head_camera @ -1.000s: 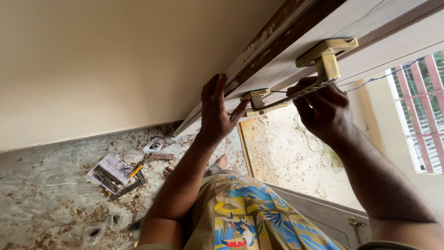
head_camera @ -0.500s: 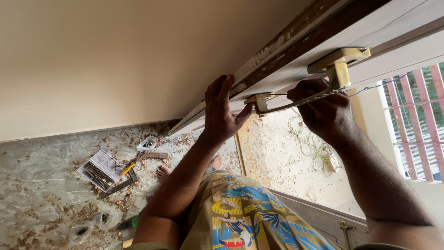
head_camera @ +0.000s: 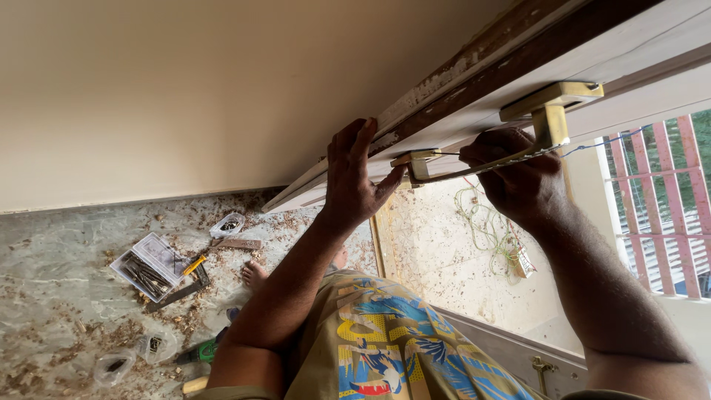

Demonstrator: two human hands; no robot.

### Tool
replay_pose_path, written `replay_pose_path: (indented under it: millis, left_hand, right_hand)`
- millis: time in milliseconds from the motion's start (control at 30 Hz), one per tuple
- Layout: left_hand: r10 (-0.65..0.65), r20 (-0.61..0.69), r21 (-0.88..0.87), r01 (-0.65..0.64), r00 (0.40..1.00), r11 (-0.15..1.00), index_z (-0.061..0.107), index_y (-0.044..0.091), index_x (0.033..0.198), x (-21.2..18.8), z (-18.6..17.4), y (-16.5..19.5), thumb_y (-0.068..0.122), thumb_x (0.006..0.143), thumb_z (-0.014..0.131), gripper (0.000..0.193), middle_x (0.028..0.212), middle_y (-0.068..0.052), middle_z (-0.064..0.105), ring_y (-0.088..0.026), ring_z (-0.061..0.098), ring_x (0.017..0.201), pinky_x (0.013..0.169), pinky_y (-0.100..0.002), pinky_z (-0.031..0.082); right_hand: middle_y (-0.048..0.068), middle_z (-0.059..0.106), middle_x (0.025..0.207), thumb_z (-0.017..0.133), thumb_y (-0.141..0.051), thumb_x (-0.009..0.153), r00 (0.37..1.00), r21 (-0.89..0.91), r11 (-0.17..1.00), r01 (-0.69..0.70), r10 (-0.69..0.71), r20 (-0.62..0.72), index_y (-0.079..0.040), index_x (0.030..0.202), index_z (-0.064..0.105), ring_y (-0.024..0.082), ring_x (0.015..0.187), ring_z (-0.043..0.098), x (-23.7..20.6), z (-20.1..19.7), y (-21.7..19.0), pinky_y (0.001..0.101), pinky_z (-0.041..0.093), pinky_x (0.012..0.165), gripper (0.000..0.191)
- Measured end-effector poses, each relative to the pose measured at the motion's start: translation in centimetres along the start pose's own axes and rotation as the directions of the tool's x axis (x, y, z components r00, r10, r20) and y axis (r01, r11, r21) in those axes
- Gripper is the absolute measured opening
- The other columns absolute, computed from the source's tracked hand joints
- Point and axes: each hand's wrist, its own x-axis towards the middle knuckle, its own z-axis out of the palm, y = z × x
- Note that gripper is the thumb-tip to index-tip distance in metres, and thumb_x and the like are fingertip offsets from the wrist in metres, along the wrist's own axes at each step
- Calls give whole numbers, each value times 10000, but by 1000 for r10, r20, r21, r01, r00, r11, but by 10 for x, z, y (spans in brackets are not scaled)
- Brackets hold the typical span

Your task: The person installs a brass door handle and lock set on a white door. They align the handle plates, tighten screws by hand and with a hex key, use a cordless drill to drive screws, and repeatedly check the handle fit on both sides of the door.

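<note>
Head view showed 1 long brass door handle (head_camera: 511, 133) on the pale wooden door edge (head_camera: 474, 104). Left hand (head_camera: 355, 181) pressed flat, fingers spread, beside the handle's lower mount; right hand (head_camera: 518, 178) curled closed around the handle's bar. 1 clear screw box (head_camera: 148, 267) lay far below the handle.

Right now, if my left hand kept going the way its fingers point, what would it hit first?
Your left hand points up along the door edge; the fingertips already lie against it. Further on it would likely just slide along that edge, though depth is unclear.
</note>
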Motion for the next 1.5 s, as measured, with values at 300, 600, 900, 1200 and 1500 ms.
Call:
replay_pose_path:
  millis: [300,600,900,1200,1500]
  left_hand:
    - [-16,-3,-26,16,1000,1000,325,43,1579,4,-4,2,252,894,893,914,1453,-197,508,-351,510,1349,1154,-502,406]
    - [-6,-18,-16,6,1000,1000,306,62,1592,2,0,1,260,902,888,924,1471,-193,498,-358,507,1362,1156,-508,411]
    - [26,-48,-12,-26,998,1000,280,99,1593,5,-1,0,295,914,886,931,1454,-205,487,-353,503,1370,1152,-508,419]
    - [-15,-15,-23,14,1000,1000,328,85,1578,6,-4,1,316,884,898,928,1441,-197,491,-349,504,1348,1148,-513,414]
    - [-24,-22,-35,23,999,999,332,103,1576,7,-5,2,288,874,903,923,1438,-180,498,-352,511,1336,1137,-514,413]
  right_hand:
    - [73,692,964,809,-13,929,998,71,996,55,-57,27,-82,1023,763,222,875,680,9,-4,4,363,569,747,126]
    - [75,715,1029,745,-55,966,988,387,921,-36,-25,153,-74,1072,710,192,945,736,8,-5,24,321,623,788,113]
    - [77,768,946,651,-82,1006,861,584,646,-491,259,437,-30,1174,655,172,886,799,-4,11,32,309,666,771,176]
    - [142,752,1094,609,19,982,954,544,839,-6,-158,255,23,1282,606,239,1026,753,4,0,35,345,621,845,299]
    - [223,659,1240,562,24,1020,943,716,670,196,-329,50,58,1283,345,262,1093,712,16,12,47,336,620,882,343]
